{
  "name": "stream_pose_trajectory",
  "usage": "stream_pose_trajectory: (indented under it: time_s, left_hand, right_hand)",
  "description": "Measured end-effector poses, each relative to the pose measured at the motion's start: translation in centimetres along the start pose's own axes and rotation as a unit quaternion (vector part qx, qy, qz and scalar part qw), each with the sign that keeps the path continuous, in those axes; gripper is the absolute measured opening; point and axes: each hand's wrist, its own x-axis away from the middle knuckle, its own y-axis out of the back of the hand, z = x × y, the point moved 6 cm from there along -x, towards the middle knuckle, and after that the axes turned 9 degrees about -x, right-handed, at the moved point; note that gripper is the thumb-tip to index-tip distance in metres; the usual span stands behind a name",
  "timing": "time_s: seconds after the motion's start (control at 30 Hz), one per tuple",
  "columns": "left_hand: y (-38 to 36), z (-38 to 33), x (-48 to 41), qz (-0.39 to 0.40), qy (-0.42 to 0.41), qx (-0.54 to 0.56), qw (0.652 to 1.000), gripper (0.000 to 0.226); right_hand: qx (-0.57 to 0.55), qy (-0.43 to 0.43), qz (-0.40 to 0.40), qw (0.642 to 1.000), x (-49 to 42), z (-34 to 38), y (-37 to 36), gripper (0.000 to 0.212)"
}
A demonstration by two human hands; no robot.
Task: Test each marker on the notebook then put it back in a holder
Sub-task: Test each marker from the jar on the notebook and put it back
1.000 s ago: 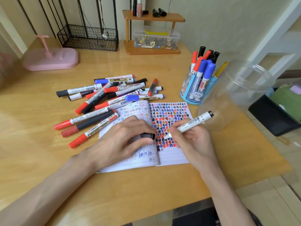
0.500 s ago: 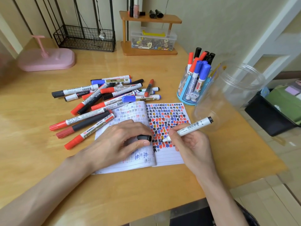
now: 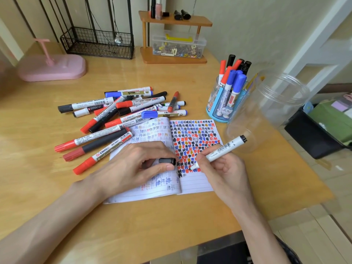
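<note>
An open lined notebook lies on the desk, its right page full of red, blue and black marks. My right hand grips an uncapped white marker with its tip down on the right page. My left hand rests on the left page and pinches the marker's black cap. A pile of several red, blue and black markers lies left of the notebook. A blue holder with several markers stands at the right, beside a clear plastic jar.
A pink stand and a black wire basket sit at the back left. A wooden shelf with a box of clips stands at the back. The desk's right edge drops to a black bin.
My right hand has moved the marker's tip a little lower on the right page. My left hand has stayed on the left page with the cap.
</note>
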Motion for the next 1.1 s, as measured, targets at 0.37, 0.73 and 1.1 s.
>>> stream_pose_trajectory:
  time_s: [0.37, 0.73, 1.1]
  left_hand:
    - [-0.07, 0.37, 0.05, -0.019, 0.028, 0.028, 0.999, 0.027]
    - [-0.08, 0.47, 0.13, -0.018, 0.037, 0.039, 0.998, 0.025]
    - [-0.16, 0.49, 0.04, -0.023, 0.036, 0.041, 0.998, 0.026]
  right_hand:
    - [0.037, 0.015, 0.035, 0.999, 0.43, -0.34, -0.76, 0.011]
    - [0.057, 0.015, 0.045, 0.997, 0.49, -0.67, -0.63, 0.011]
    - [0.047, 0.015, 0.04, 0.998, 0.43, -0.81, -0.4, 0.011]
